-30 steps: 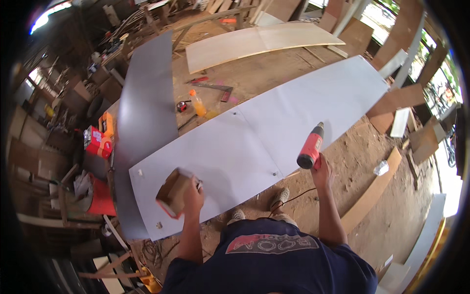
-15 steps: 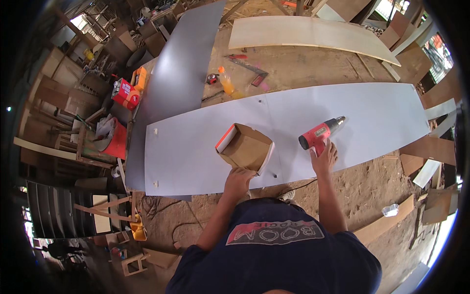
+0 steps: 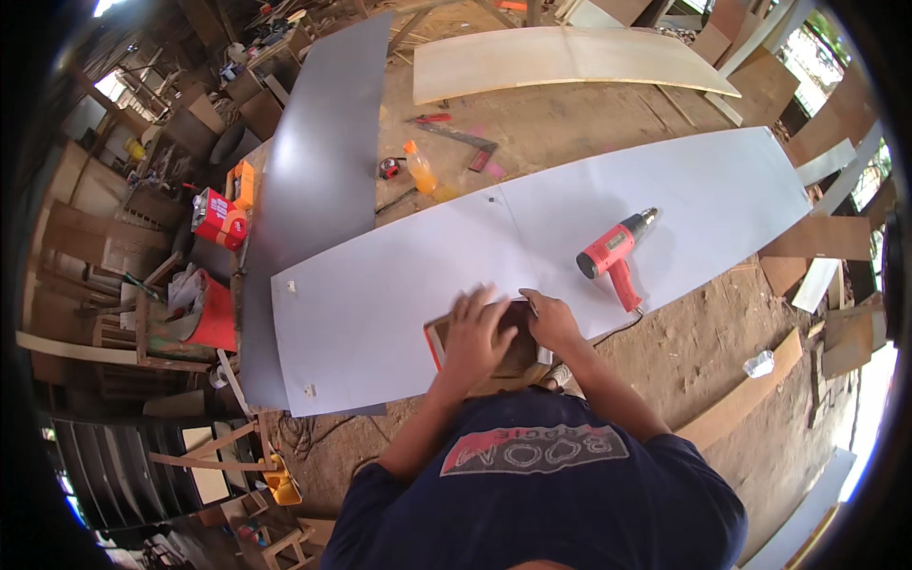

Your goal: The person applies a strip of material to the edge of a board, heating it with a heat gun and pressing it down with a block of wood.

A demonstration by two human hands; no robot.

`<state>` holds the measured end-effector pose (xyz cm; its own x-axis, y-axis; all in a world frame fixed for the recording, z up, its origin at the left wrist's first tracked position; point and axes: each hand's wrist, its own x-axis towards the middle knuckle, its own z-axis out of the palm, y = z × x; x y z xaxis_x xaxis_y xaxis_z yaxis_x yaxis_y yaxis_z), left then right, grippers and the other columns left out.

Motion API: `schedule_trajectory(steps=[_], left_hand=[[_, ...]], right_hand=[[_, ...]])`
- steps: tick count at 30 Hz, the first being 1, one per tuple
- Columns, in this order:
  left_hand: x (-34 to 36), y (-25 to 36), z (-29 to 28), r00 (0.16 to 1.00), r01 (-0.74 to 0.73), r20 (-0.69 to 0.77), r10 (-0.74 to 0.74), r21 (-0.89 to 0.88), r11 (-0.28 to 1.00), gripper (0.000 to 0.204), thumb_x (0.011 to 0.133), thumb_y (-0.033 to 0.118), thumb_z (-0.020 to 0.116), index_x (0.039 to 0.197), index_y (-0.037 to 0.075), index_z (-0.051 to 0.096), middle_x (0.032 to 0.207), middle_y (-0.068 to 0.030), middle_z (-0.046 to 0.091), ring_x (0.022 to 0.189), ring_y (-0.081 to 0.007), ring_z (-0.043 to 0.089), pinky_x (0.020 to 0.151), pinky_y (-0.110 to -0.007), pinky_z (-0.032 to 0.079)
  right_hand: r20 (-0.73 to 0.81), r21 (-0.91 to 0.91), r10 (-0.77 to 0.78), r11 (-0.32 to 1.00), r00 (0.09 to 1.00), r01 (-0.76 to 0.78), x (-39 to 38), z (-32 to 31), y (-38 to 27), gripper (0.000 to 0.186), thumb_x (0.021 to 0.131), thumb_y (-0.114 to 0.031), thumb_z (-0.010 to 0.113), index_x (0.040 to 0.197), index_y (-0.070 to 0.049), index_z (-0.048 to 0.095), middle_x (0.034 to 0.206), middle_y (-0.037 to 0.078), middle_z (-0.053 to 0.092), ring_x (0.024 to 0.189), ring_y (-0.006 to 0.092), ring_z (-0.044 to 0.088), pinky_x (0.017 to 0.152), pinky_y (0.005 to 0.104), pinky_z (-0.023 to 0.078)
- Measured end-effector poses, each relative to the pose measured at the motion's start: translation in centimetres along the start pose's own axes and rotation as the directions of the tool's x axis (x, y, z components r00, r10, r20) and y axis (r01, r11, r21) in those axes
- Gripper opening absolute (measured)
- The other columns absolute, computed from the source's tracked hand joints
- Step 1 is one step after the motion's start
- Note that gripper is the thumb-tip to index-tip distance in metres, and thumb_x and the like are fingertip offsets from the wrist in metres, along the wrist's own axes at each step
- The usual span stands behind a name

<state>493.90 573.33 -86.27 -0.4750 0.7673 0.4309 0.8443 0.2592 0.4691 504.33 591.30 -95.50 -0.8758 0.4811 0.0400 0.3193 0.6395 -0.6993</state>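
Item: cardboard box [image 3: 521,359], open side up, at the near edge of the pale panel [image 3: 370,304], close before the person's body; presumably kept there so that both hands reach it easily.

Item: left hand [image 3: 478,334], motion-blurred, over the left part of the box's opening; fingers loosely spread, nothing visible in its grasp. Contact with the inside cannot be told.

Item: right hand [image 3: 553,325], at the box's far right corner, fingers bent over the edge, seemingly to steady it; firmness of grip cannot be told.

Item: heat gun [image 3: 608,255], red and black, lying on its side on the panel, right of the box, touched by neither hand. Nozzle points far right, away from the person; handle toward the near edge, where its cord trails off. Apparently laid down to free the right hand, handle within reach.

Surroundings: grey sheet [image 3: 318,161] at far left; beyond the panel, tape measure [image 3: 389,168], orange-capped bottle [image 3: 420,173] and square [image 3: 470,142], likely set there to leave the panel's face unobstructed.
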Motion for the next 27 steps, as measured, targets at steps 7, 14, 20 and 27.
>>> schedule_trajectory(steps=[7,14,20,27], left_hand=[[1.2,-5.6,-1.1,0.857,0.138,0.478,-0.194,0.15,0.979,0.026,0.099,0.033,0.07,0.109,0.012,0.08,0.098,-0.0155,0.079,0.092,-0.0362,0.077,0.083,-0.049,0.06],[1.0,-6.0,-1.7,0.84,0.205,0.509,-0.188,0.023,0.978,0.035,0.105,0.04,0.064,0.109,0.01,0.081,0.09,-0.0187,0.077,0.085,-0.0395,0.076,0.076,-0.048,0.06],[0.2,-11.3,-2.1,0.905,0.37,0.297,-0.305,-0.191,0.909,0.044,0.107,0.044,0.065,0.112,0.004,0.079,0.084,-0.0237,0.073,0.081,-0.0437,0.072,0.072,-0.047,0.055],[3.7,-8.1,-4.0,0.937,0.326,0.157,-0.313,-0.071,0.943,0.049,0.107,0.049,0.063,0.112,0.003,0.078,0.084,-0.0241,0.073,0.08,-0.0443,0.072,0.072,-0.047,0.055]], right_hand=[[-0.093,-0.005,-0.128,0.992,0.987,0.128,-1.5,-2.1,-5.1,0.041,0.092,-0.009,0.068,0.132,-0.001,0.068,0.094,0.026,0.076,0.084,0.045,0.074,0.079,0.0532,0.06],[0.076,0.125,-0.128,0.985,0.989,0.118,-1.1,-3.8,-4.6,0.038,0.096,-0.012,0.07,0.132,0.001,0.07,0.1,0.024,0.078,0.083,0.0398,0.077,0.08,0.0477,0.062],[-0.152,0.634,0.173,0.773,0.973,-0.038,-0.4,-9.5,-1.8,0.033,0.107,-0.021,0.069,0.13,0.003,0.07,0.101,0.012,0.079,0.095,0.017,0.076,0.082,0.0342,0.061],[0.256,0.549,0.161,0.787,0.953,-0.28,-1.4,-9.3,-3.1,0.031,0.1,-0.023,0.079,0.123,-0.003,0.076,0.104,0.006,0.077,0.098,0.0155,0.073,0.089,0.0342,0.058]])
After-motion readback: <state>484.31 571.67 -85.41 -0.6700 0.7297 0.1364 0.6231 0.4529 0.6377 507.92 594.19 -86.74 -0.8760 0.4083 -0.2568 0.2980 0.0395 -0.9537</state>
